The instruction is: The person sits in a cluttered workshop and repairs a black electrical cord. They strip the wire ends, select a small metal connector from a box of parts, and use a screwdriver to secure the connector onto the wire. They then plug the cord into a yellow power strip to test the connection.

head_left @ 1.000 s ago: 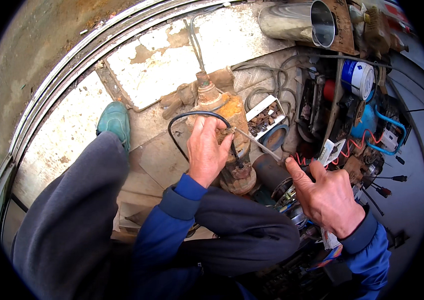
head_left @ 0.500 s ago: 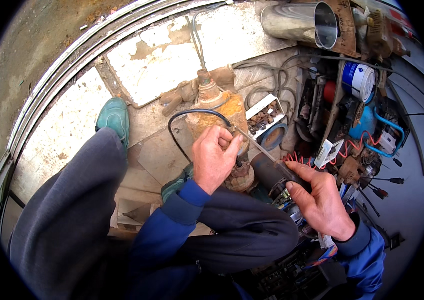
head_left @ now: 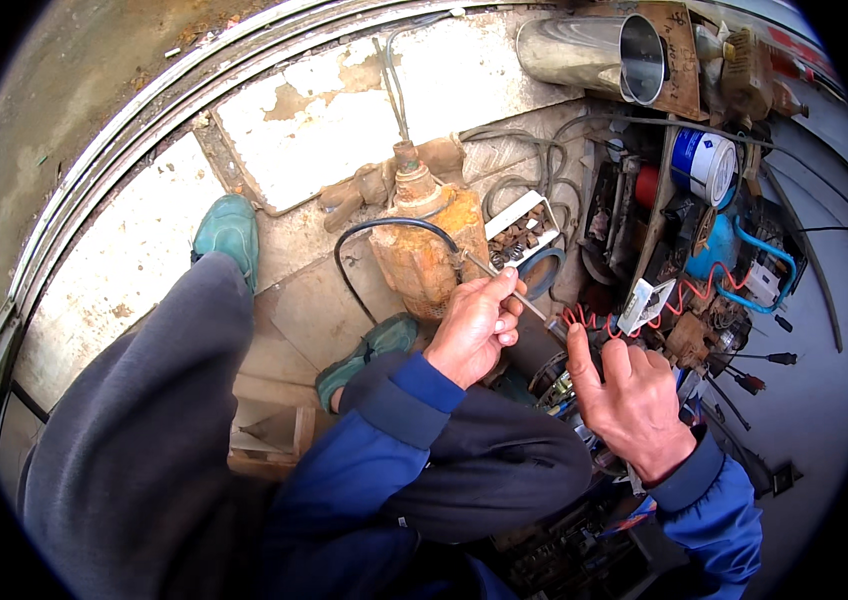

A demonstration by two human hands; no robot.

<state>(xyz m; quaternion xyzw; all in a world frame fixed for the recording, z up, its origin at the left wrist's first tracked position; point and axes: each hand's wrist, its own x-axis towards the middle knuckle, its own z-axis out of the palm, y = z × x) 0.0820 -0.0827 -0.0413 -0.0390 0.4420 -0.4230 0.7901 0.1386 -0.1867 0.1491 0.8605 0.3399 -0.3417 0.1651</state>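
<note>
A thin metal rod [head_left: 536,309] slants down to the right, its far end beside the tip of a black cable [head_left: 349,238]. My left hand [head_left: 476,328] is closed, pinching the rod between thumb and fingers. The rod's lower end reaches the tip of an outstretched digit of my right hand [head_left: 636,402]. The other fingers of that hand are curled, and what they hold is hidden. Under the hands lies a dark cylindrical body [head_left: 534,350], partly covered. Just beyond my left hand stands a rusty, orange-stained metal housing [head_left: 424,250] with a ribbed neck.
A white box [head_left: 527,232] of small brown pieces sits beside a blue ring [head_left: 546,268]. A red coiled cord [head_left: 684,308], a white-and-blue tub [head_left: 706,165] and tools crowd the right. A shiny metal cylinder [head_left: 584,52] lies at the back. My green shoes [head_left: 227,232] rest on the floor.
My left hand has moved right and down along the rod, away from the cable tip. My right hand has shifted slightly, with one digit now outstretched and the others curled.
</note>
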